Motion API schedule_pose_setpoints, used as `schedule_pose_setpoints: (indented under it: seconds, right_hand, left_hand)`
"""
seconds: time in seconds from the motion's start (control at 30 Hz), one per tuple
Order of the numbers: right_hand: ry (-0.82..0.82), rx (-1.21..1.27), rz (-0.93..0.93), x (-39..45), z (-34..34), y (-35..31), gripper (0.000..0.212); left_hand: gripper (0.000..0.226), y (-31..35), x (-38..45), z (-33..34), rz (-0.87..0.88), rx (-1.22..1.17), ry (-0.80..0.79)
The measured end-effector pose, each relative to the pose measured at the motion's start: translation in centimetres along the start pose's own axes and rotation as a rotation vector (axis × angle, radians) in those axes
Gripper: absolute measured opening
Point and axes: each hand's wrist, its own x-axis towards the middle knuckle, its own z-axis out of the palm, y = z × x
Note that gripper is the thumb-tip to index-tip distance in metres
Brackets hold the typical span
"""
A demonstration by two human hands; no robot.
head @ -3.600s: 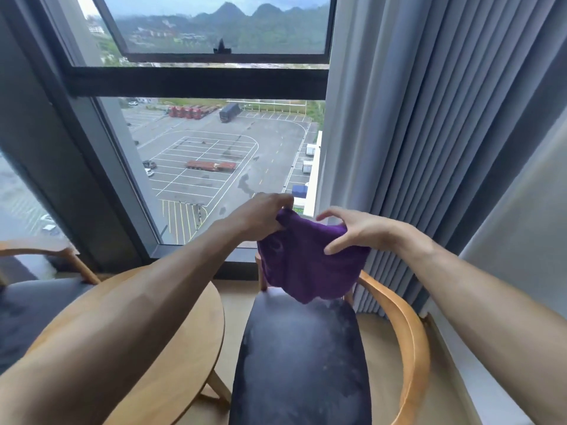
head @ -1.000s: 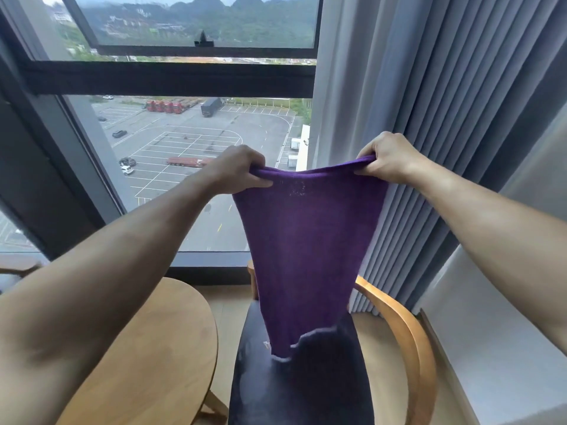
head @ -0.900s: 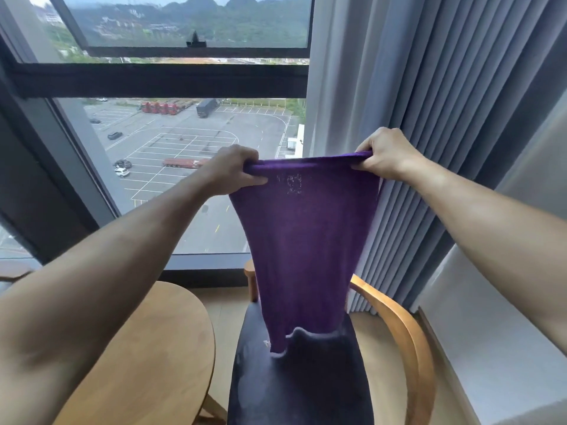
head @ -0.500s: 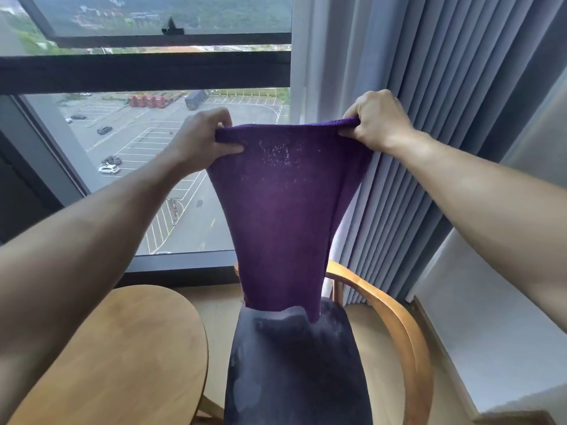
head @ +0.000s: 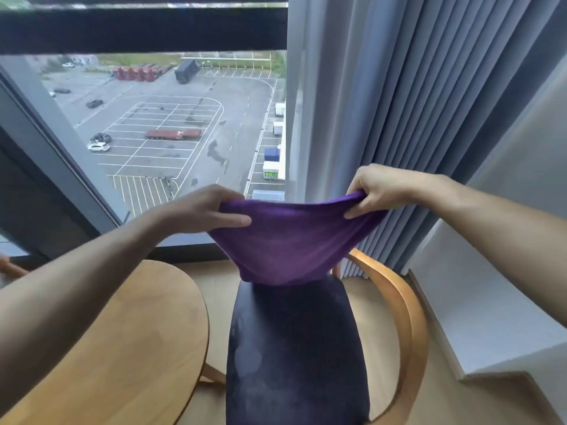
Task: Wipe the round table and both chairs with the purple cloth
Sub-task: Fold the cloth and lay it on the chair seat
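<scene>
- Above the chair's (head: 294, 348) dark seat, I held the purple cloth (head: 291, 237) stretched.
- My left hand (head: 202, 210) and right hand (head: 380, 187) each pinched a top corner.
- Its lower edge touched the seat's far edge, beside the round table (head: 129, 348).

No legible text, green sign (head: 271, 175) outside too blurred

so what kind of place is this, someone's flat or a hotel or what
Probably a high-floor hotel room or flat, in a window seating corner. A round wooden table sits beside a dark-cushioned chair, with full-length grey curtains and a window overlooking a car park far below.
</scene>
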Motion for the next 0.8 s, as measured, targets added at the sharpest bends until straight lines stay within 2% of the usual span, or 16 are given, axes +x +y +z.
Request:
schedule_pose_setpoints:
  seconds: [0.1,0.23,0.3,0.6,0.73,0.8]
  right_hand:
    - [-0.17,0.037,-0.015,-0.8,6.2,0.2,0.019]
    - [-0.413,-0.029,-0.037,-1.2,15.2,0.5,0.021]
    - [-0.474,-0.044,-0.05,-0.8,18.9,0.7,0.024]
    - [-0.373,-0.03,-0.012,6.9,30.0,4.5,0.02]
    - [-0.219,-0.078,0.11,11.7,34.4,7.8,0.034]
    - [-0.132,-0.111,0.13,14.0,36.0,9.5,0.033]
  left_hand:
    - [0.017,-2.3,-2.4,5.8,-0.017,-0.101,-0.201]
    - [0.025,-5.4,-4.6,13.1,-0.053,-0.088,-0.47]
    - [0.03,-7.2,-4.5,16.0,-0.07,-0.038,-0.519]
    - [0.028,-15.3,1.2,23.9,-0.185,0.162,-0.359]
    - [0.027,-20.0,5.4,26.5,-0.242,0.234,-0.186]
    - [0.021,-22.3,7.8,27.4,-0.288,0.26,-0.104]
